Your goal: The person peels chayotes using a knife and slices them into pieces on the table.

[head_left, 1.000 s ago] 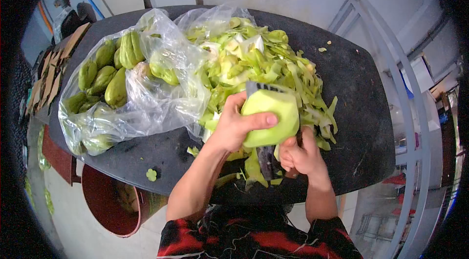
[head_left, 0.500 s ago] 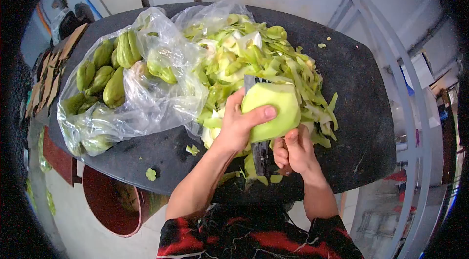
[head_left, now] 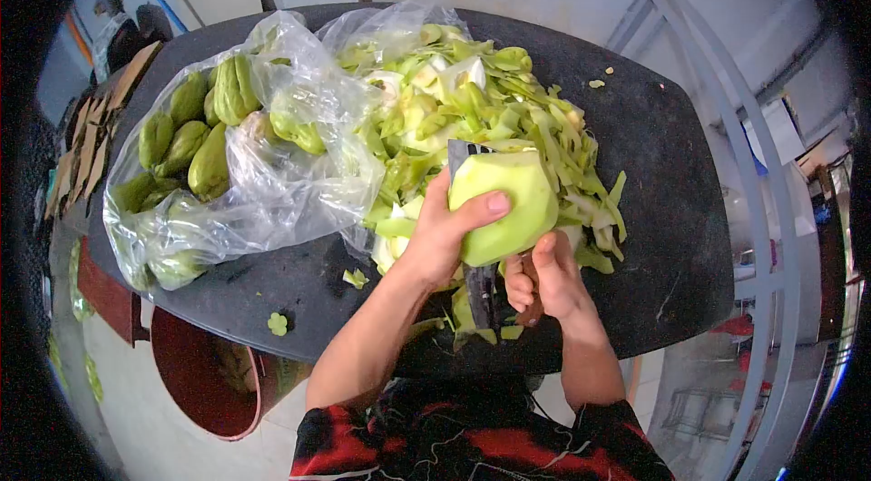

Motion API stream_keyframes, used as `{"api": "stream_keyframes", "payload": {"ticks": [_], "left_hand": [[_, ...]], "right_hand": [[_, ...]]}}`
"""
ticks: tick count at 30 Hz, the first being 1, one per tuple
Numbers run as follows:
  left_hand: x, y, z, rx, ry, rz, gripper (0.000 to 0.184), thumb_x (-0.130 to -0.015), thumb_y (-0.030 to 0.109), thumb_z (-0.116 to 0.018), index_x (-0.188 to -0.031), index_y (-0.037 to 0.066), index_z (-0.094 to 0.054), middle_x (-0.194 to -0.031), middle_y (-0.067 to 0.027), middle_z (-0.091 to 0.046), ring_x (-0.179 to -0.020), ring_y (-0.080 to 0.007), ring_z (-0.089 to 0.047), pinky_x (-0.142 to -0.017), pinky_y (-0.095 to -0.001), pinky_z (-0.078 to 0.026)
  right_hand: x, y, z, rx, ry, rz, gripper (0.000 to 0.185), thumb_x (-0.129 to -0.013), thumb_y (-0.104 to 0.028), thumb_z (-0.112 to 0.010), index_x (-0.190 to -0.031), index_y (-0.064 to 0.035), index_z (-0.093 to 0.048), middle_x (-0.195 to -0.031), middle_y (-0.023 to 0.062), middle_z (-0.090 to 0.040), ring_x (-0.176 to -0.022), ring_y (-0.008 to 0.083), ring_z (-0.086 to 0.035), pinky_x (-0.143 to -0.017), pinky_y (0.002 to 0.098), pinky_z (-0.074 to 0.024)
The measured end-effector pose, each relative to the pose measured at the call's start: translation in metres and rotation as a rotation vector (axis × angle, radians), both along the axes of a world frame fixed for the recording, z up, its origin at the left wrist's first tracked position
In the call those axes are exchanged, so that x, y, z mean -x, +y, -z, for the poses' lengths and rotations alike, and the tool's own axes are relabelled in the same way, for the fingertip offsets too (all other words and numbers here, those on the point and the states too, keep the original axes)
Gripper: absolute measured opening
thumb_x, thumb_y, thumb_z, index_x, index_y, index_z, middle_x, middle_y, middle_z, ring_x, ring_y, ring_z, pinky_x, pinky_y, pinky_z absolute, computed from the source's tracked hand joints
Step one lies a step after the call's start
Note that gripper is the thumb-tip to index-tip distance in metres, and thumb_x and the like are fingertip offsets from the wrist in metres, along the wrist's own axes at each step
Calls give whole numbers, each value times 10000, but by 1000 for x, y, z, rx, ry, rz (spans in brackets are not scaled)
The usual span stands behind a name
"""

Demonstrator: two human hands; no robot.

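My left hand [head_left: 442, 231] is closed around a large, pale green peeled chayote [head_left: 504, 204], thumb across its near side. A flat dark strip [head_left: 481, 295] shows above and below the chayote; its middle is hidden, and I cannot tell if it is a blade. Just below the chayote's lower right is my right hand [head_left: 549, 277], fingers curled in with the thumb up. Whatever the right fingers grip is mostly hidden; a small brownish bit shows under them. A heap of green peelings [head_left: 490, 104] spreads behind both hands.
On the left, a clear plastic bag [head_left: 299, 200] holds several unpeeled chayotes [head_left: 210, 163]. All this lies on a dark table [head_left: 671, 209]. A reddish-brown bin [head_left: 195, 381] stands below its front left edge. Grey metal rails [head_left: 771, 200] rise on the right; flattened cardboard [head_left: 104, 127] is at far left.
Hardly anything differs. Both hands and the chayote keep nearly the same place, and the whole view has shifted slightly.
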State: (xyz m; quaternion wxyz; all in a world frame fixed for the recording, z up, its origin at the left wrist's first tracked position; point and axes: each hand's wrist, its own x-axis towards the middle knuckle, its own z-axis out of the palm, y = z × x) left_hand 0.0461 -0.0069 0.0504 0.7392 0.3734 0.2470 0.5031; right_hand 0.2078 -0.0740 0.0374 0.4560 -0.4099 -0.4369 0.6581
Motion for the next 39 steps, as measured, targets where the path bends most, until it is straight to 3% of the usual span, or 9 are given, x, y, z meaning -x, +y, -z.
{"api": "stream_keyframes", "payload": {"ticks": [7,10,17,19,20,22,33,37,39], "left_hand": [[1,1,10,117,-103,123,610,-752,278,-753,-1228,-30,-528,-1064,-137,-648,-926,-226,-648,-817,-356,-540],[-4,-2,10,144,-115,69,599,-752,275,-749,-1216,-38,-535,-1046,-144,-654,-894,-226,-659,-789,-350,-548],[-8,-3,10,99,-109,-29,565,-765,282,-731,-1190,-41,-549,-1023,-135,-657,-869,-209,-655,-777,-326,-539],[-7,-3,7,102,-97,-11,565,-766,285,-732,-1189,-41,-549,-1020,-131,-656,-863,-206,-653,-777,-323,-536],[-6,-3,6,105,-84,2,566,-767,289,-732,-1188,-41,-549,-1017,-126,-654,-858,-202,-650,-778,-321,-533],[-6,-2,6,115,-73,-16,564,-770,292,-735,-1186,-40,-552,-1012,-124,-656,-855,-200,-650,-778,-320,-533],[-10,2,15,148,22,-24,533,-811,333,-711,-1168,-40,-578,-1002,-119,-666,-859,-184,-653,-773,-317,-530],[-8,4,9,191,-153,70,619,-891,531,-537,-1216,4,-556,-1061,-123,-661,-920,-208,-659,-817,-335,-531],[-8,4,-3,300,-249,-115,644,-918,562,-480,-1282,32,-513,-1112,-119,-647,-953,-217,-652,-844,-326,-525]], "right_hand": [[-16,4,-5,37,21,-166,645,-846,-687,-502,-1028,-69,-484,-538,1,-412,-416,101,-412,-388,266,-377],[-12,5,-2,106,80,-108,590,-850,-641,-561,-899,-57,-488,-528,-20,-411,-408,93,-409,-381,268,-368],[-4,6,11,87,108,-78,619,-846,-671,-540,-890,-56,-493,-513,-24,-406,-405,97,-419,-377,270,-378],[-5,8,13,45,61,-167,725,-837,-708,-490,-1251,-119,-404,-536,-14,-391,-404,96,-408,-384,267,-390],[-4,9,10,45,62,-167,725,-837,-708,-490,-1251,-119,-404,-536,-14,-391,-404,96,-408,-384,267,-390],[1,9,3,82,110,-91,622,-840,-669,-558,-890,-51,-503,-510,-22,-405,-403,97,-433,-381,272,-408],[3,13,9,49,24,-49,601,-830,-632,-613,-835,-43,-489,-517,-8,-428,-398,123,-486,-375,296,-440],[8,11,6,130,117,-29,588,-855,-646,-563,-822,-64,-485,-510,-12,-409,-382,128,-466,-375,302,-432],[7,12,7,171,162,-29,597,-858,-669,-533,-817,-75,-492,-508,-14,-407,-374,129,-454,-376,305,-427]]}}
